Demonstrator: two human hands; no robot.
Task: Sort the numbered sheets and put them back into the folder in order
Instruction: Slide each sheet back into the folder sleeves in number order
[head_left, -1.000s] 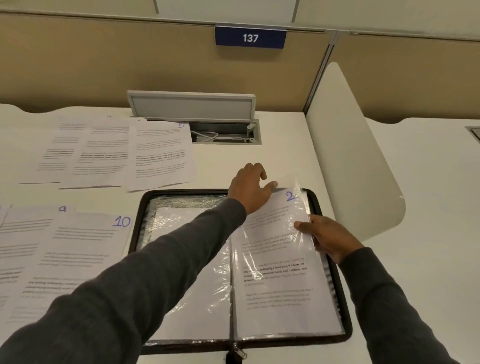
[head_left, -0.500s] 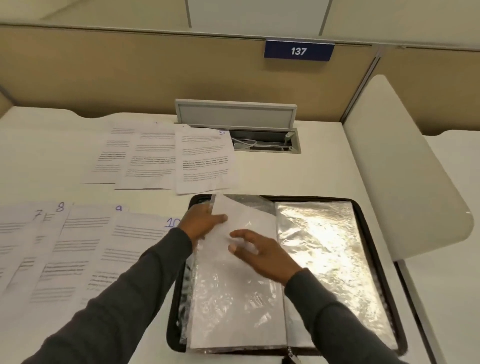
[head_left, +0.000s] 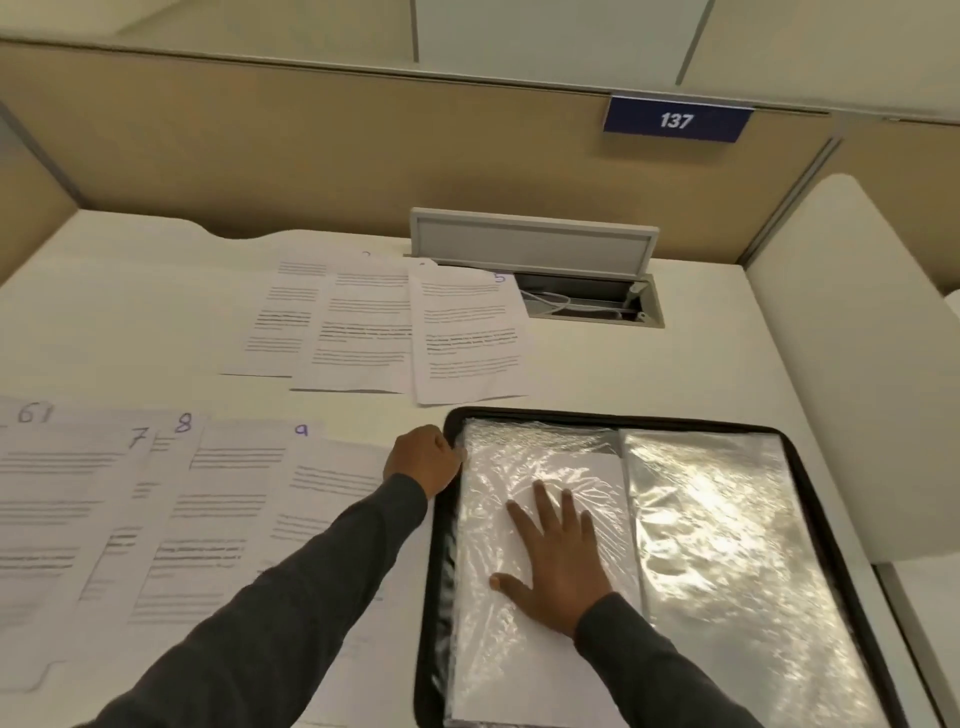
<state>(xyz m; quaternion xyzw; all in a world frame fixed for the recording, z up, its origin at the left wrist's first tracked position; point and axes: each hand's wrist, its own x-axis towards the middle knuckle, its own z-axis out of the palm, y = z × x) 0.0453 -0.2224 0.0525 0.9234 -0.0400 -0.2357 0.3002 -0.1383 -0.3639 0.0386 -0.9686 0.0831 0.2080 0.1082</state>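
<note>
Two glossy, crinkled sleeves (head_left: 727, 545) filled the black folder (head_left: 623, 414); right grip (head_left: 558, 564) lay flat, spread open; left grip (head_left: 423, 460) pinched its rim.

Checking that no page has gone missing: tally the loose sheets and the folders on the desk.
Loose sheets: 8
Folder: 1
Total: 9

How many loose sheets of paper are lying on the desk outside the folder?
8 sheets: three in the back row, left, middle, right; five overlapping in the front row left of the folder, left to right. More may hide underneath.
</note>
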